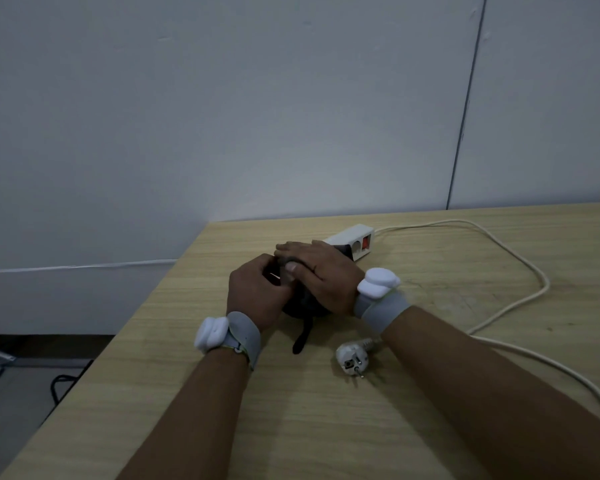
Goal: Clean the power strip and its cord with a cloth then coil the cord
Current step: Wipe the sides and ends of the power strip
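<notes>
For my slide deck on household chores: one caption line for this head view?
Both hands, left hand and right hand, work a dark cloth over the power strip; cord lies uncoiled.

A light wooden table (194, 403) stands against a pale grey wall (222, 116), with dark floor (21, 393) at its left.

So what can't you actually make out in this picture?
- Head view: most of the dark cloth is hidden under both hands.
- The near end of the power strip is covered by the right hand.
- What the left hand pinches is unclear.
- The cord runs behind the right forearm toward the plug.
</notes>
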`<state>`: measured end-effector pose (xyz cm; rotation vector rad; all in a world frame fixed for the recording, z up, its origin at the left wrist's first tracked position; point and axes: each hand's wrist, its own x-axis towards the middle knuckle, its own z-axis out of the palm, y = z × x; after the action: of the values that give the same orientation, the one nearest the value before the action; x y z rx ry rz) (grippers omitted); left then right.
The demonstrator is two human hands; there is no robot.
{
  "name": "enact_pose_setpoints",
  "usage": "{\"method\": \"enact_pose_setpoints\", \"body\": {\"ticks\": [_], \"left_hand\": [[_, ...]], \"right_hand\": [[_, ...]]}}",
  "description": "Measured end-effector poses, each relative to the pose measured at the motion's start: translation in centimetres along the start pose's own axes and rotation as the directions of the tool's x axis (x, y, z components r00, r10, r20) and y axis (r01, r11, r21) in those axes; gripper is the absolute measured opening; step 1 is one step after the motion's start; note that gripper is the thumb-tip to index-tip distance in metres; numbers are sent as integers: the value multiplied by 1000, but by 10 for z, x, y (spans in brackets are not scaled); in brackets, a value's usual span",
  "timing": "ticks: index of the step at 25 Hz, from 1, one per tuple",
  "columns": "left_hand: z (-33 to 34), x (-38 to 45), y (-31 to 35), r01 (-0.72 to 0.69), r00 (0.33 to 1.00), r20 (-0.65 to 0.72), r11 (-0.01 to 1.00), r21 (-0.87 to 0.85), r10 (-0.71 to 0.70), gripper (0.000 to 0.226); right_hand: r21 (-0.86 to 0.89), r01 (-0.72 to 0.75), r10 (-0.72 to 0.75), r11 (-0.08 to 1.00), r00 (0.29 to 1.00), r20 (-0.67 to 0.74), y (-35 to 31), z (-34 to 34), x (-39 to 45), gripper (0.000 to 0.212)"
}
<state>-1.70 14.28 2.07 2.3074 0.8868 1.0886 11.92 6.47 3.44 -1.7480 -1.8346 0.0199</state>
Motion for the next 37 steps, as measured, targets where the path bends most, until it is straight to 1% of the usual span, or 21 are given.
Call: {"method": "enact_pose_setpoints", "body": {"ticks": [3,7,10,13,17,22,26,28,32,34,35,37], "left_hand": [[1,-1,0,-22,1000,7,1000,-5,22,15],[0,0,-3,23,999,30,1000,7,-24,24],[0,0,-2,20,999,29,1000,-4,-20,28],[-1,-1,0,2,1000,22,1000,-26,-1,29],[0,-1,3,0,1000,17,999,-51,1,29],[0,-1,3,-6,1000,20,998,-60,7,29],[1,-1,3,-4,1000,24,997,-77,6,29],[1,-1,2,-6,1000,22,997,-82,8,30],[1,-2,2,-26,1000,11,996,-81,27,30],[2,-2,2,-53,999,7,995,-85,54,30],[2,-3,2,-76,997,3,994,-79,76,31],[1,-3,3,-132,991,-9,990,-45,132,31]], "right_hand": [[-24,-102,102,994,995,-21,13,0,3,41],[-78,-214,213,974,977,-14,30,-6,8,41],[-118,-297,298,948,954,-3,41,-14,12,43],[-145,-355,357,924,934,-16,55,-23,13,42],[-124,-427,426,896,904,-35,79,-30,14,41],[-108,-451,447,886,892,-64,97,-36,20,40],[-75,-450,452,890,892,14,106,-40,24,39],[-94,-466,469,880,883,10,108,-42,26,38],[-187,-480,491,857,871,14,107,-45,32,40],[-186,-503,508,844,861,-29,105,-45,32,40],[-206,-500,497,841,865,-72,105,-45,31,39],[-240,-496,446,834,863,-236,105,-48,22,34]]}}
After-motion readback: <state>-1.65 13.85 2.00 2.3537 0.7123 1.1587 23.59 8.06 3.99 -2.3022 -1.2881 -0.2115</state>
